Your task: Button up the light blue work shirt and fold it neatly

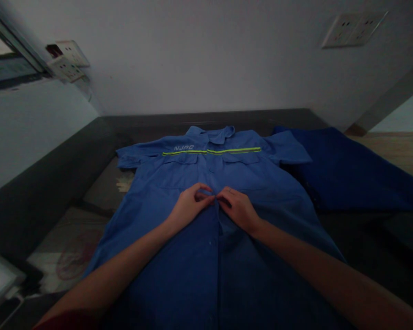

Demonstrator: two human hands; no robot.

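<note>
A blue short-sleeved work shirt (179, 215) lies spread front side up, its collar pointing away from me. Across the chest run yellow-green stripes, with pale NJPC lettering above them on the left. My left hand (194, 201) pinches the front placket at mid-chest, thumb and fingers closed on the cloth. Facing it, my right hand (237, 206) grips the other front edge, its fingertips meeting the left ones. Whatever button lies between the fingertips is hidden. Below the hands the front edges lie close together, with small buttons down the placket.
Darker blue folded cloth (344, 169) lies at the right, beside the shirt's sleeve. The dark surface (144, 120) meets a pale wall (206, 59) with sockets (354, 28) at right and more sockets (69, 59) at left. A white object (2, 279) sits at the lower left.
</note>
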